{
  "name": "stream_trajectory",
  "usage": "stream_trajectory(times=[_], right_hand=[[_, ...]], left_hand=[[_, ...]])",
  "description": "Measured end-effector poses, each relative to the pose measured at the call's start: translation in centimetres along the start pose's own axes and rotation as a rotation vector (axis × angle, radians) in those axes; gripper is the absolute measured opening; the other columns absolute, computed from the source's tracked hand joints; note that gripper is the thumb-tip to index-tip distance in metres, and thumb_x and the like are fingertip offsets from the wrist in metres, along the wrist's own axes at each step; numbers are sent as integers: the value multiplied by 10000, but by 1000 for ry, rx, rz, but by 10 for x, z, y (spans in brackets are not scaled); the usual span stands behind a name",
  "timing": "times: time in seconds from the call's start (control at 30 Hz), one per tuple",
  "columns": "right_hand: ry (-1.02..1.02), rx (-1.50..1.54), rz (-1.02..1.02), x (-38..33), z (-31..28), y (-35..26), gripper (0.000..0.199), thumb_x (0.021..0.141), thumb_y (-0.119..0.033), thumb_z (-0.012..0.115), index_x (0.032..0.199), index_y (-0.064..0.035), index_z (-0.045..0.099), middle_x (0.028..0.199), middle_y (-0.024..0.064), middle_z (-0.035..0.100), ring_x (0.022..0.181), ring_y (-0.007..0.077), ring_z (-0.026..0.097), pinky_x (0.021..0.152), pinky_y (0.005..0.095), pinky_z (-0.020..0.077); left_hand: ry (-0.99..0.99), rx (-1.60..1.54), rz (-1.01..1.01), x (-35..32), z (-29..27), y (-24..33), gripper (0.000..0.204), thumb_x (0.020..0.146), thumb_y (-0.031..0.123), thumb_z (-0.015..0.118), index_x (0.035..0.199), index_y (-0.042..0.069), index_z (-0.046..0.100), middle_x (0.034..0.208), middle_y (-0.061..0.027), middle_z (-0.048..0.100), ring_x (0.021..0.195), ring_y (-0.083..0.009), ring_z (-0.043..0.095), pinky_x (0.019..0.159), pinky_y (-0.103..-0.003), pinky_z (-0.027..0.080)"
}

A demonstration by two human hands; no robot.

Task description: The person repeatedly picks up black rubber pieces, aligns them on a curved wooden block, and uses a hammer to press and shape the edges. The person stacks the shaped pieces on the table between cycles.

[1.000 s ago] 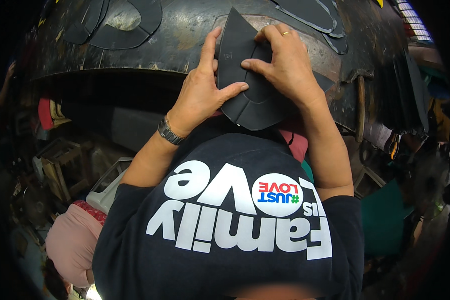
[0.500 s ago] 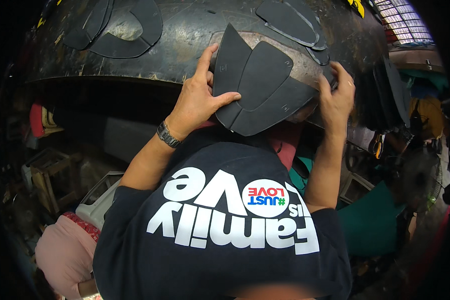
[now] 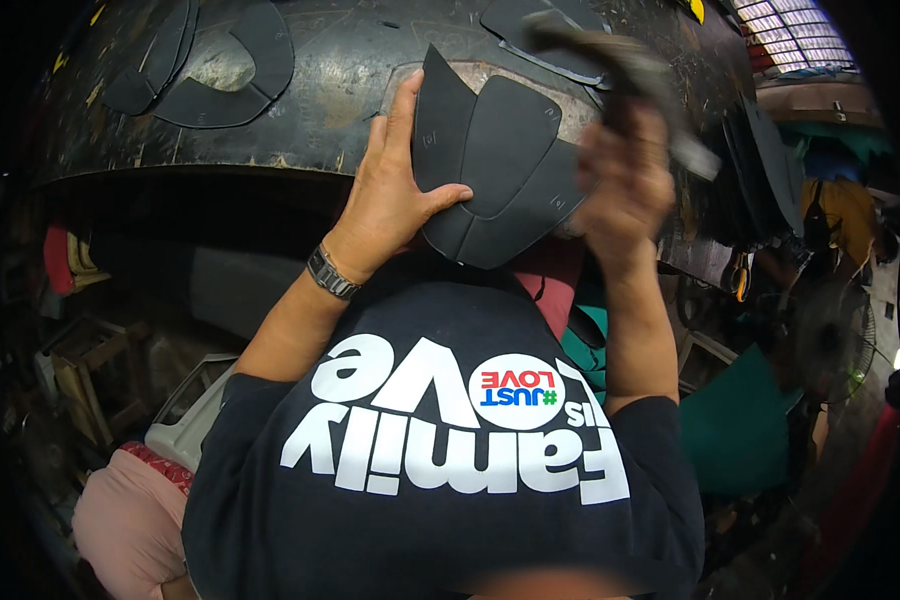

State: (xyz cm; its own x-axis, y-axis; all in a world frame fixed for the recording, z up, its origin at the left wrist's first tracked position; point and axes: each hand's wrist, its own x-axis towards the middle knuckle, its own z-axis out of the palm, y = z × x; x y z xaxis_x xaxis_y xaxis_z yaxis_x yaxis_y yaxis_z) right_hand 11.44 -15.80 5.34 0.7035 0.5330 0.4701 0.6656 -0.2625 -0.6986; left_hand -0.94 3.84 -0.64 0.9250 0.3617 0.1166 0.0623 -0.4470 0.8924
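A black shoe-upper-like piece (image 3: 511,140), made of joined flat panels with seams and small pale marks, lies at the near edge of the dark workbench (image 3: 345,85). My left hand (image 3: 385,195) grips its left side, thumb pressed on top near the lower seam and fingers along the far left edge. Raised over the piece's right side, my right hand (image 3: 625,190) is closed around what looks like a hammer (image 3: 620,60). Motion smears the tool and the fingers. Part of the piece's right end is hidden behind that hand.
Similar black pieces (image 3: 270,60) lie at the far left of the bench. Another black piece (image 3: 530,30) is behind the hammer. Several black panels (image 3: 760,170) hang at the right edge, near orange-handled scissors (image 3: 740,277). A fan (image 3: 835,325) stands lower right.
My right hand, empty beside the piece before, now holds the hammer-like tool and has moved left over the piece. My left hand keeps its grip; the whole view has shifted slightly.
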Motion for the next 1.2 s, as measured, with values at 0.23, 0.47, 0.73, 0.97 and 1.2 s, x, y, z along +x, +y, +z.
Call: stream_trajectory(times=[0.23, 0.47, 0.73, 0.97, 1.2], right_hand=[[-169, 59, 177, 18, 21, -11, 417, 1039, -165, 642, 1437, -58, 577, 1118, 194, 761, 990, 217, 739, 833, 369, 556], [-213, -312, 263, 5, 18, -9, 355, 1040, -253, 622, 1374, -134, 627, 963, 251, 735, 920, 441, 718, 827, 421, 561], [-398, -391, 235, -20, 7, -12, 373, 1023, -256, 647, 1392, -209, 617, 995, 233, 737, 880, 436, 715, 766, 487, 572], [-327, -273, 168, -39, 16, -17, 376, 975, -185, 692, 1345, -130, 648, 996, 220, 740, 883, 401, 735, 745, 454, 580], [-370, -206, 257, -29, 1, -10, 362, 993, -246, 682, 1336, -133, 653, 929, 205, 743, 857, 397, 731, 723, 430, 567]], left_hand=[[-3, 45, -18, -2, -2, 0, 1317, 638, 130, 978, 1658, 211, 148, 1298, -225, 468, 1190, -431, 586, 1042, -477, 517], [74, 83, 96, 1, 0, -6, 1312, 624, 137, 984, 1654, 209, 174, 1366, -211, 452, 1246, -401, 557, 1052, -452, 512], [97, 97, 140, -1, 4, -9, 1289, 644, 128, 973, 1653, 219, 176, 1425, -211, 407, 1265, -431, 544, 1076, -457, 508], [125, 98, 139, -4, 4, -8, 1262, 656, 141, 967, 1651, 198, 192, 1424, -225, 382, 1258, -425, 544, 1055, -451, 519], [87, -145, -73, -44, -17, -8, 1171, 751, 119, 931, 1648, 168, 180, 1218, -164, 536, 844, -146, 688, 740, -273, 587]])
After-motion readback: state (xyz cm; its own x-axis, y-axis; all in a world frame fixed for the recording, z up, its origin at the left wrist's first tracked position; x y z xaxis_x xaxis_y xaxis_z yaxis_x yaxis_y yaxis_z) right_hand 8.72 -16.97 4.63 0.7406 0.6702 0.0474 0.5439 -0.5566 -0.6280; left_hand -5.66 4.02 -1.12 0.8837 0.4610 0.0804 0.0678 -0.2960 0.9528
